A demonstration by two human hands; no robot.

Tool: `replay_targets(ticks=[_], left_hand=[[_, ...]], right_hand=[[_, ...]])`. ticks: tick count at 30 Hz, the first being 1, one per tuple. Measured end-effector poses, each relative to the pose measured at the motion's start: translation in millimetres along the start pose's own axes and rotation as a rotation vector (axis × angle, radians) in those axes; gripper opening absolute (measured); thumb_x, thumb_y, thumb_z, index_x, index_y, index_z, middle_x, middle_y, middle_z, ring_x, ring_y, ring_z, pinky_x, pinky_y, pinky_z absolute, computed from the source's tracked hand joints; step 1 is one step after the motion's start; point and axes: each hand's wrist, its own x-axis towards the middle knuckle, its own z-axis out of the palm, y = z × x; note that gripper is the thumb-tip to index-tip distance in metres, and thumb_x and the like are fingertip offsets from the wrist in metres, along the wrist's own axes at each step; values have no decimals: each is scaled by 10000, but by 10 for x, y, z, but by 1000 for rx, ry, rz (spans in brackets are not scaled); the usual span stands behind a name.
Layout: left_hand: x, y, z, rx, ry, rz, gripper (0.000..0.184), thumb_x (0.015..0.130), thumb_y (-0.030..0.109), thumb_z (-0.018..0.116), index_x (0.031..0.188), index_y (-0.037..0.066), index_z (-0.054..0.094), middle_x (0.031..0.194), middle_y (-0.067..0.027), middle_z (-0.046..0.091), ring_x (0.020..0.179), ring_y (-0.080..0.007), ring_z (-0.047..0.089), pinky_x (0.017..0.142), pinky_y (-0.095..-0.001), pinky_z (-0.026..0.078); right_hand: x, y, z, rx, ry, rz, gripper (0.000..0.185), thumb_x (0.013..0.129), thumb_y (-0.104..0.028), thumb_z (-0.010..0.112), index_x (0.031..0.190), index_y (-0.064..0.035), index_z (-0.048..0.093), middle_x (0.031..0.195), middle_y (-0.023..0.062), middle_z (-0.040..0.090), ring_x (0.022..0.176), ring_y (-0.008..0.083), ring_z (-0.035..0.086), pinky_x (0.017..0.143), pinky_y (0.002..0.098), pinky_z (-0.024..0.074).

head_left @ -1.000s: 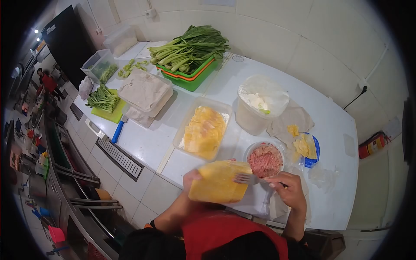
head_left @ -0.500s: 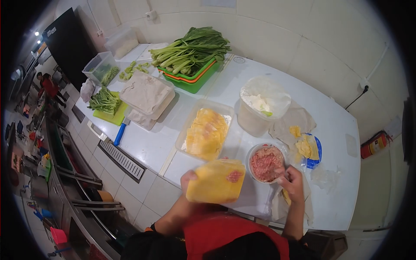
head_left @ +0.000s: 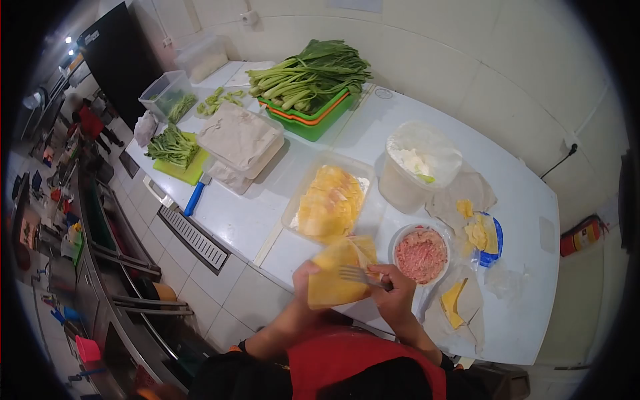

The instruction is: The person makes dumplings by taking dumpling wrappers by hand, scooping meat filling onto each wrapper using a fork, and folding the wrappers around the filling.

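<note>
My left hand (head_left: 303, 283) grips a stack of yellow dough wrappers (head_left: 330, 288) by its left side, above the table's front edge. A metal fork (head_left: 355, 274) is in my right hand (head_left: 395, 295), its tines lying across the wrappers. The far corner of the top wrapper looks raised, though blur hides the detail. Beyond the stack, a plastic container (head_left: 291, 219) holds yellow folded dumplings (head_left: 330, 200) in overlapping rows. To the right of my right hand is a round bowl (head_left: 395, 248) of pink minced meat (head_left: 421, 255).
A white lined bucket (head_left: 403, 185) stands behind the bowl. At right lie a cloth with a yellow wrapper piece (head_left: 453, 303) and a blue package (head_left: 492, 247). Leafy greens (head_left: 310, 77) fill green baskets (head_left: 313, 128). A blue-handled knife (head_left: 194, 199) lies left. A person (head_left: 93, 123) stands far off.
My right hand has moved left from the bowl to the wrapper stack, bringing the fork into sight. The meat dab on the top wrapper no longer shows. The view has shifted slightly.
</note>
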Motion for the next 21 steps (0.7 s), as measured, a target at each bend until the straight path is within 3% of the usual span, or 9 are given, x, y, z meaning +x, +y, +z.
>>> replay_targets(ticks=[4, 7, 10, 13, 16, 19, 21], left_hand=[[-23, 75, 52, -30, -98, -2, 745, 693, 286, 431, 1358, -4, 261, 1324, -206, 359, 1191, -347, 402, 991, -441, 338], [-60, 114, 139, 14, -102, 5, 762, 686, 287, 439, 1360, -11, 249, 1324, -201, 361, 1193, -340, 403, 1000, -430, 327], [-53, 121, 233, 71, -138, 3, 790, 671, 284, 451, 1368, -11, 227, 1330, -197, 357, 1196, -329, 404, 1008, -424, 316], [-17, 119, 280, 128, -150, 10, 804, 661, 277, 455, 1373, -10, 215, 1333, -197, 353, 1197, -324, 405, 1012, -421, 311], [-44, 112, 288, 192, -102, 41, 809, 657, 270, 456, 1375, -9, 209, 1335, -199, 350, 1197, -321, 406, 1013, -420, 309], [-80, 115, 269, 214, -66, 22, 797, 659, 255, 449, 1372, -10, 211, 1334, -204, 350, 1196, -322, 408, 1018, -418, 302], [-64, 110, 248, 187, -68, 12, 782, 665, 242, 443, 1369, -11, 216, 1329, -209, 356, 1193, -326, 410, 1020, -422, 302]], right_hand=[[131, 80, -147, 266, 167, 7, 120, 802, -148, 632, 798, -27, 624, 611, -31, 508, 543, 34, 409, 484, 207, 316], [237, 24, -269, 276, 117, -27, 154, 818, -187, 619, 817, -33, 620, 597, -49, 473, 567, 38, 397, 512, 202, 317], [281, -49, -332, 213, -209, 228, 139, 782, -135, 647, 822, -12, 594, 670, -30, 507, 614, 51, 429, 587, 189, 346], [341, -60, -223, 135, -339, 282, 157, 750, -110, 688, 824, -15, 588, 630, -23, 500, 571, 53, 425, 545, 170, 341], [357, -195, -158, -135, -327, 99, 173, 735, -172, 692, 812, -51, 597, 563, 13, 447, 481, 76, 374, 462, 229, 335], [319, -67, 25, -77, -250, -50, 194, 717, -182, 701, 806, -55, 583, 567, 57, 445, 490, 97, 401, 484, 234, 366], [382, -124, 8, -175, -347, -41, 198, 722, -174, 693, 818, -51, 571, 602, 56, 488, 526, 104, 450, 513, 247, 395]])
